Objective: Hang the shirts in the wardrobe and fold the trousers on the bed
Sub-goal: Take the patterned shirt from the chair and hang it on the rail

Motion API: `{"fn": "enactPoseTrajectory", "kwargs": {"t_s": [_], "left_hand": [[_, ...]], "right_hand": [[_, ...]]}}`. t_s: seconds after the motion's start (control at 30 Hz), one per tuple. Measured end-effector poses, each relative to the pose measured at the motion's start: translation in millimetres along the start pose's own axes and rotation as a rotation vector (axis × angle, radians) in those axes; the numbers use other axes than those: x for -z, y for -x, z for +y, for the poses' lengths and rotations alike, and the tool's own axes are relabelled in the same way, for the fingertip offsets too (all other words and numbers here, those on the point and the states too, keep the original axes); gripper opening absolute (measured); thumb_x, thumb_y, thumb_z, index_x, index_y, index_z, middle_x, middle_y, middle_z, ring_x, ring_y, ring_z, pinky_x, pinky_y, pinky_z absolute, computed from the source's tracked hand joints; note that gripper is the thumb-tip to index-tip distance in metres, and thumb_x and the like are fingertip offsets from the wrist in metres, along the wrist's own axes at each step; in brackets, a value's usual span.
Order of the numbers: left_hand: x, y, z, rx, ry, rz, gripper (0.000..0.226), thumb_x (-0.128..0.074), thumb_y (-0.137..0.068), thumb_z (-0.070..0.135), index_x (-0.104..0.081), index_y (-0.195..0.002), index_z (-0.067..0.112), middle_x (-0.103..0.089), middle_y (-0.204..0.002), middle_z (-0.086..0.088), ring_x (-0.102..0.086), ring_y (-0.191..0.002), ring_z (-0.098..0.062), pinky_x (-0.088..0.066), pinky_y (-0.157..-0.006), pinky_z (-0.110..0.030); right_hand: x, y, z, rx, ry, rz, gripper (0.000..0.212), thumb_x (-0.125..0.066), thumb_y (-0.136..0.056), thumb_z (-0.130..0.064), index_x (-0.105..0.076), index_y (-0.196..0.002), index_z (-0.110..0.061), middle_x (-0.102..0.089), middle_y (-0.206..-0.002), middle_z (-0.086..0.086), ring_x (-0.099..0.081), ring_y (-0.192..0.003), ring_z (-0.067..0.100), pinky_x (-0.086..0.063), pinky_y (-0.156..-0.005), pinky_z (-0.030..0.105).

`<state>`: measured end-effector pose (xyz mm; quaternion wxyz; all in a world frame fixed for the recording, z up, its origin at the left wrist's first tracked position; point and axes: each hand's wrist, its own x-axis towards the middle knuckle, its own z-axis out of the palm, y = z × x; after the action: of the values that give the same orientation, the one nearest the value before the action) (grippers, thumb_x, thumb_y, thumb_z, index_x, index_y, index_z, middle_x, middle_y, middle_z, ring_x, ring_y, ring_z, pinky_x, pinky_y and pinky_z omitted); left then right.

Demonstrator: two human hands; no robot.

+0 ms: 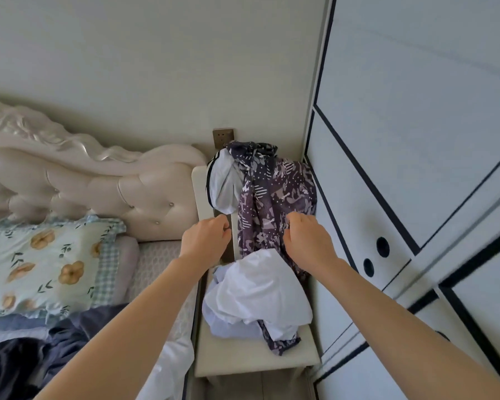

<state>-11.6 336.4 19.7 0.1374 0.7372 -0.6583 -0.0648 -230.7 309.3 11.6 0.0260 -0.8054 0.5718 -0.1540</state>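
Bedroom corner, on the head camera I am monitoring remotely: a person is reaching with both bare arms toward a cream padded chair (pixel 243 359) standing between the bed (pixel 159 255) and the white wardrobe with black-lined doors (pixel 416 140).

A purple-and-white patterned garment (pixel 274 197) is hanging over the chair back; its long axis is running from the top of the back down to the seat, where its lower end is passing under a crumpled white cotton garment (pixel 257 295); a pale grey garment with dark trim (pixel 224 183) is hanging beside it on the left of the back.

The right hand (pixel 308 241) is the nearer one, lying against the patterned cloth's right edge about halfway down; its grip is clenching, fingers curled into the fabric and, as I am reading it, pinching a fold. The left hand (pixel 207 239) is hovering just left of the same cloth, by the edge of the chair back, fingers curled; I cannot tell whether that grip is holding anything.

I am judging the lift to be the step in hand: the garment is lying straight ahead of both hands and will need raising clear of the back and drawing out from under the white pile, which may be dragged along; whether it is a shirt or trousers I cannot tell.
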Motion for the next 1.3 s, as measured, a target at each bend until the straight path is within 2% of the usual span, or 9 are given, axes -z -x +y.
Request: {"fn": "enactPoseTrajectory", "kwargs": {"t_s": [0.2,0.33,0.57,0.77,0.93,1.07,1.17,1.23,1.3], "left_hand": [[-8,-93,8,0.001,0.035,-0.023,0.022,-0.042,-0.100,0.031,-0.059,-0.108,0.018,-0.066,-0.102,0.000,-0.061,-0.087,-0.022,-0.050,-0.070,-0.033],[-14,-150,7,-0.011,0.055,-0.038,0.024,-0.040,-0.101,0.031,-0.059,-0.108,0.017,-0.066,-0.101,-0.001,-0.062,-0.086,-0.021,-0.054,-0.075,-0.037],[-33,-260,-20,-0.057,0.044,-0.022,0.026,-0.043,-0.101,0.030,-0.060,-0.115,0.015,-0.063,-0.104,-0.004,-0.059,-0.095,-0.020,-0.053,-0.080,-0.034],[-61,-325,-46,-0.085,0.033,-0.018,0.032,-0.049,-0.099,0.028,-0.055,-0.130,0.018,-0.053,-0.134,-0.003,-0.048,-0.121,-0.023,-0.042,-0.097,-0.034],[-84,-356,-61,-0.123,0.026,0.001,0.047,-0.055,-0.097,0.025,-0.044,-0.142,0.018,-0.040,-0.149,0.000,-0.034,-0.138,-0.024,-0.034,-0.110,-0.035],[-94,-369,-67,-0.147,0.050,0.028,0.052,-0.061,-0.093,0.021,-0.045,-0.142,0.016,-0.041,-0.149,-0.002,-0.038,-0.136,-0.026,-0.037,-0.108,-0.037],[-100,-373,-71,-0.160,0.049,0.037,0.052,-0.063,-0.091,0.021,-0.046,-0.140,0.016,-0.043,-0.146,-0.002,-0.048,-0.128,-0.027,-0.044,-0.102,-0.036],[-103,-375,-75,-0.161,0.074,0.053,0.054,-0.066,-0.089,0.020,-0.047,-0.139,0.014,-0.045,-0.144,-0.003,-0.053,-0.123,-0.027,-0.048,-0.098,-0.035],[-104,-376,-77,-0.156,0.092,0.054,0.052,-0.065,-0.090,0.023,-0.047,-0.138,0.015,-0.045,-0.143,-0.003,-0.053,-0.123,-0.024,-0.049,-0.095,-0.034]], "right_hand": [[-13,-93,22,-0.022,0.012,-0.059,0.029,-0.041,-0.099,-0.025,-0.047,-0.122,-0.009,-0.057,-0.110,0.007,-0.052,-0.102,0.025,-0.045,-0.076,0.034],[-25,-143,33,-0.044,0.006,-0.081,0.021,-0.041,-0.099,-0.025,-0.048,-0.112,-0.010,-0.057,-0.106,0.006,-0.051,-0.098,0.024,-0.046,-0.075,0.035],[-44,-231,48,-0.064,0.061,-0.091,0.020,-0.039,-0.100,-0.026,-0.049,-0.109,-0.011,-0.057,-0.105,0.006,-0.052,-0.097,0.023,-0.040,-0.069,0.031],[-63,-308,44,-0.031,0.072,-0.132,0.036,-0.042,-0.101,-0.031,-0.046,-0.128,-0.008,-0.053,-0.124,0.008,-0.048,-0.116,0.027,-0.046,-0.090,0.035],[-85,-362,25,0.035,0.064,-0.146,0.050,-0.046,-0.099,-0.036,-0.037,-0.138,-0.007,-0.044,-0.137,0.011,-0.040,-0.127,0.031,-0.045,-0.097,0.039],[-106,-393,9,0.086,0.104,-0.169,0.070,-0.055,-0.093,-0.047,-0.028,-0.145,-0.009,-0.033,-0.149,0.011,-0.025,-0.139,0.037,-0.033,-0.111,0.045],[-123,-408,2,0.057,0.125,-0.289,0.087,-0.058,-0.087,-0.057,-0.016,-0.150,-0.013,-0.027,-0.154,0.010,-0.014,-0.143,0.042,-0.020,-0.115,0.056],[-135,-411,2,0.022,0.150,-0.363,0.086,-0.058,-0.086,-0.057,-0.017,-0.149,-0.015,-0.030,-0.151,0.012,-0.016,-0.141,0.044,-0.021,-0.111,0.063],[-142,-412,4,-0.009,0.158,-0.410,0.069,-0.056,-0.092,-0.049,-0.026,-0.144,-0.015,-0.032,-0.146,0.012,-0.021,-0.137,0.044,-0.028,-0.106,0.066]]}}
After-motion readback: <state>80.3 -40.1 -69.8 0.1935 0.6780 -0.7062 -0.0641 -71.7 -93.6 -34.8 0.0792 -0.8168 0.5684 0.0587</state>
